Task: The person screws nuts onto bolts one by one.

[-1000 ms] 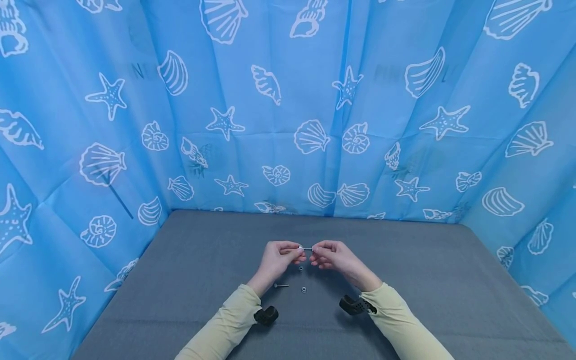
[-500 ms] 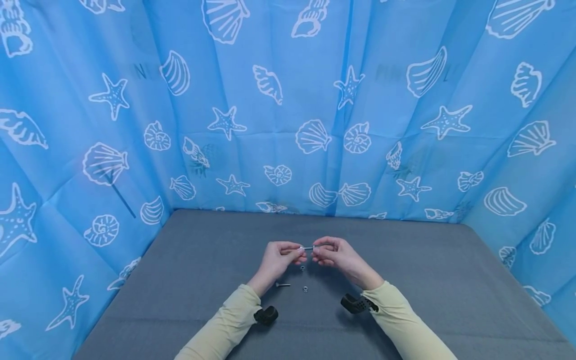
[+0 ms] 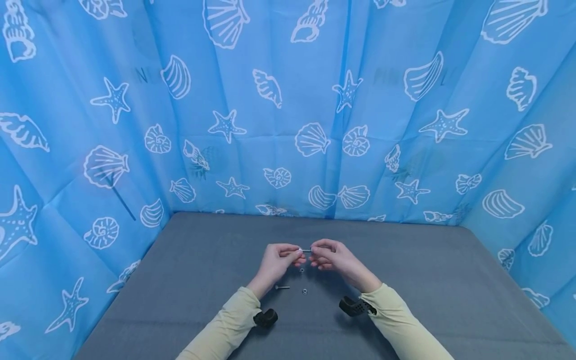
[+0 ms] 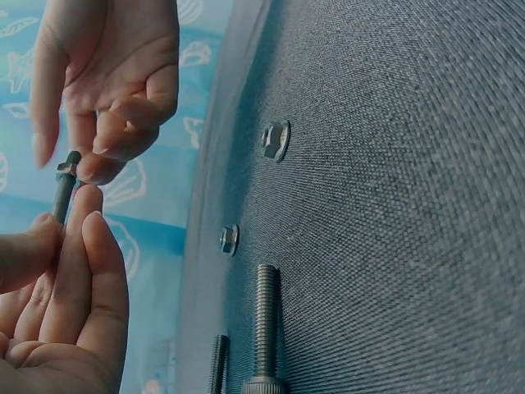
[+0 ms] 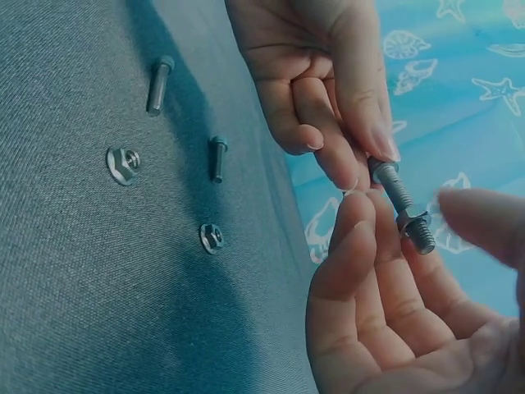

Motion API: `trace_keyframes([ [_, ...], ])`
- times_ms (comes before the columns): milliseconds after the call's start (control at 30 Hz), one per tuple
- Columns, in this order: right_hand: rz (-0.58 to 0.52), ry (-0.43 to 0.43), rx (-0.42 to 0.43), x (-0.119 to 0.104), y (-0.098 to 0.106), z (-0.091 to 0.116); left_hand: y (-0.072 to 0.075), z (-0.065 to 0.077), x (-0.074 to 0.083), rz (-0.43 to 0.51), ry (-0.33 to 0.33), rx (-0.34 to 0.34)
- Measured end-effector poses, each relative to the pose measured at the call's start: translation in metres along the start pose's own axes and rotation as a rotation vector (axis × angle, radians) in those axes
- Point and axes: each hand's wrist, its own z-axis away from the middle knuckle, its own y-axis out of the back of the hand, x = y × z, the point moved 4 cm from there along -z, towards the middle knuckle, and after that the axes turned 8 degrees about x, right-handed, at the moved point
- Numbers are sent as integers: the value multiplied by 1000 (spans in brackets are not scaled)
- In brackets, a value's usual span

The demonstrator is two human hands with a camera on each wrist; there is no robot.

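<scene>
My left hand (image 3: pixel 275 264) pinches the head end of a metal bolt (image 5: pixel 398 190) between thumb and fingers, holding it up above the table. A flanged nut (image 5: pixel 413 220) sits on the bolt's thread, with a short threaded end sticking out past it. My right hand (image 3: pixel 338 261) is at that free end: its fingertips lie right at the nut, while its thumb (image 5: pixel 484 220) stands a little apart from it. In the left wrist view the bolt (image 4: pixel 62 197) points up toward the right hand, the nut near its tip.
On the grey cloth-covered table (image 3: pixel 427 290) below lie two loose flanged nuts, a nearer nut (image 5: pixel 123 165) and a farther nut (image 5: pixel 212 238). Two socket-head bolts lie there too, a larger-looking bolt (image 4: pixel 266 328) and another bolt (image 4: pixel 218 365). A blue shell-patterned curtain (image 3: pixel 288 125) surrounds the table.
My right hand shifts slightly at the nut end, rising a little and then coming back down, its fingers changing position. My left hand keeps its pinch on the bolt almost unmoved.
</scene>
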Motion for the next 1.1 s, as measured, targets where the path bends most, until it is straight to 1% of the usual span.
trace_keyframes([
  [100,-4,7,-4,1,0,0,0,1,1,-5,-13,2],
  [167,18,4,2,2,0,0,0,1,1,-7,-14,3],
  [267,41,-26,18,4,0,0,0,1,1,-8,-19,2],
  [333,44,-40,21,4,-1,0,0,1,1,-3,-10,5],
  [433,15,-34,17,3,-1,0,0,1,0,8,-11,9],
  [600,1,10,20,0,0,1,1,0,0,16,7,21],
  [667,10,9,22,1,1,0,1,0,0,14,7,22],
  [800,25,-23,16,2,0,1,0,1,3,13,-13,24],
  [900,18,-33,12,2,-1,1,0,2,4,20,-24,26],
  [1100,-9,4,14,2,0,1,-1,2,3,17,-4,30],
])
